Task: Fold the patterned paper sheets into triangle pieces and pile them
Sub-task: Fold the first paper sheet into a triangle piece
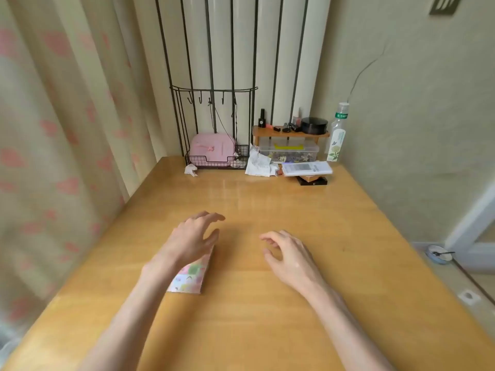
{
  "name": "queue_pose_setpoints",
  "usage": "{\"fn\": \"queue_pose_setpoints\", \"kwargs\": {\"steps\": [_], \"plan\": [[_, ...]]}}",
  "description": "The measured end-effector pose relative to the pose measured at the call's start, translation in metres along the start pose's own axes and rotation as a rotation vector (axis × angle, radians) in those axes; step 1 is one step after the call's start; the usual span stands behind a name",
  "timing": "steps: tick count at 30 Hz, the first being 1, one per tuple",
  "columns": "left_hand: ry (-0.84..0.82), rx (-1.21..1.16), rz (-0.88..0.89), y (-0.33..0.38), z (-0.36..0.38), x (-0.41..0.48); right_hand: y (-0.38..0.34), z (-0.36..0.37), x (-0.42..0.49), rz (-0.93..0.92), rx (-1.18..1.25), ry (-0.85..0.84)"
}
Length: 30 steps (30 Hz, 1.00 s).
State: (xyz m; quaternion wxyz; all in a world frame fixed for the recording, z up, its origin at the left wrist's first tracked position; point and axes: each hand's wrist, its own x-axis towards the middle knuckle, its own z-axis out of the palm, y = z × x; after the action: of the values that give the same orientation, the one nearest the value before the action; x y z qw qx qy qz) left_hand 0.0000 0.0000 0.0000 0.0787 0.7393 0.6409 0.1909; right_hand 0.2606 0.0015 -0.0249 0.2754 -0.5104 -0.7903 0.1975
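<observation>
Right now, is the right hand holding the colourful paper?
No, the right hand holds nothing, and the patterned paper lies on the table by the left hand.

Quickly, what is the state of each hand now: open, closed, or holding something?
Left hand: open, fingers loosely curled, holding nothing; patterned paper lies partly under it.
Right hand: open, fingers loosely curled, holding nothing.

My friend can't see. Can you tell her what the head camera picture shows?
Two bare hands reach over a wooden table, the left hand partly hiding patterned paper, the right hand holding nothing. A bottle and wire basket stand at the far edge.
</observation>
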Motion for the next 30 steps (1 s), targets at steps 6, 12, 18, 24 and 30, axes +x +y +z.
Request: {"fn": "queue_pose_setpoints", "kwargs": {"steps": [6, 12, 18, 24, 30], "plan": [[0.048, -0.040, 0.072, -0.048, -0.001, -0.001, 0.011, 0.008, 0.020, -0.008, 0.010, 0.005], [0.021, -0.189, 0.146, -0.053, 0.012, 0.001, 0.021, 0.022, 0.032, -0.057, 0.064, 0.031], [-0.105, -0.149, 0.177, -0.063, 0.004, -0.001, 0.034, 0.023, 0.035, -0.077, 0.123, 0.111], [-0.136, -0.108, 0.153, -0.070, 0.004, 0.002, 0.030, 0.025, 0.039, -0.078, 0.107, 0.118], [-0.100, -0.148, 0.125, -0.069, 0.007, 0.002, 0.030, 0.029, 0.040, -0.076, 0.097, 0.110]]}}
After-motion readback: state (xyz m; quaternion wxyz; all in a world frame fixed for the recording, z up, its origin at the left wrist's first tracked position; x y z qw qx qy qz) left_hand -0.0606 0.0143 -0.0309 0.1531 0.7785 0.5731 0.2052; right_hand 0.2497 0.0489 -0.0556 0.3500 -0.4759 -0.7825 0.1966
